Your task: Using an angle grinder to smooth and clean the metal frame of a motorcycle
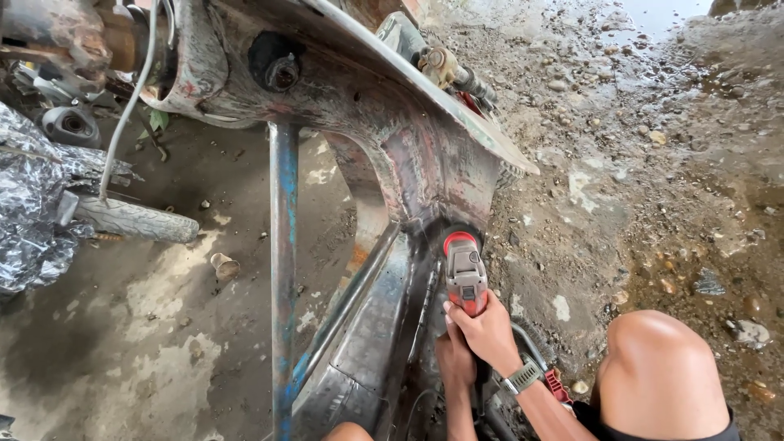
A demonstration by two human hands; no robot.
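A red and grey angle grinder (pixel 465 276) points up into the corner of a bare, rust-stained metal vehicle frame (pixel 408 155). Its head sits against the frame's joint. My right hand (pixel 490 331), with a grey watch on the wrist, is wrapped around the grinder's body from the right. My left hand (pixel 455 359) sits just below it, closed on the rear of the tool, which it mostly hides. A dark cable (pixel 529 347) loops out behind the right wrist.
A blue-painted pipe (pixel 283 245) stands upright left of the frame. A tyre (pixel 135 219) and crumpled silvery sheeting (pixel 33 212) lie at the left. A small cup (pixel 224 265) lies on the dirt. My bare knee (pixel 657 367) is at the lower right, over wet gravel (pixel 653 163).
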